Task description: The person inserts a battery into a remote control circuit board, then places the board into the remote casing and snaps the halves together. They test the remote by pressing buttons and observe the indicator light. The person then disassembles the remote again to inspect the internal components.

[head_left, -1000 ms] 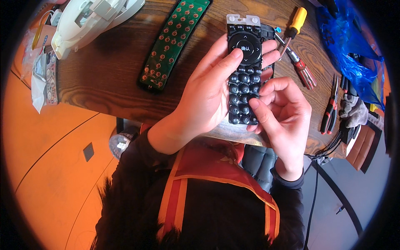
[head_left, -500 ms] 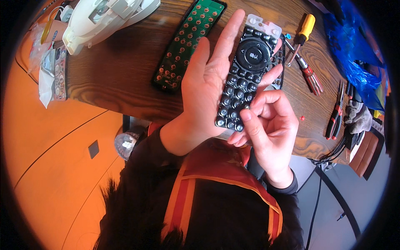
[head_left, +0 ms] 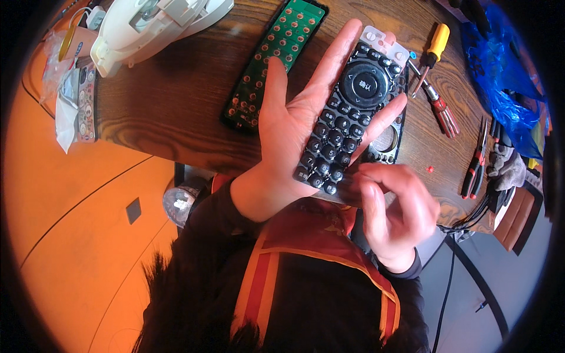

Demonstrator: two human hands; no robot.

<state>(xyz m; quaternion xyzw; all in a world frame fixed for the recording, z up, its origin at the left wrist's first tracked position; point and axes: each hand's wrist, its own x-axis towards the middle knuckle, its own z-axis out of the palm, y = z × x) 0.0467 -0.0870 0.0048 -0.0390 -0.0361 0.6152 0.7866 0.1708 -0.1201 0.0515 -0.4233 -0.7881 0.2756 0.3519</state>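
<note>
A black rubber remote-control keypad (head_left: 333, 135), with a large ring button and rows of small keys, rests key side up along my left hand (head_left: 288, 132). A whitish translucent strip shows at its far end. The left thumb and forefinger stretch outward, and another finger shows along the keypad's right edge. Just right of the keypad's near end, my right hand (head_left: 403, 209) is apart from it. Its thumb and fingertips are curled together and blurred; anything between them cannot be made out. Under the left fingers lies a black perforated casing (head_left: 386, 141) on the table, partly covered.
A green circuit board (head_left: 276, 53) in a dark shell lies beyond my left thumb. To the right are a yellow-handled screwdriver (head_left: 436, 42), a red-handled screwdriver (head_left: 444, 115), pliers (head_left: 472, 170) and a blue plastic bag (head_left: 500, 70). A white plastic housing (head_left: 135, 35) stands far left.
My right hand has come off the keypad's near end and moved right and down. The left hand has shifted slightly to the right, tilting the keypad a little.
</note>
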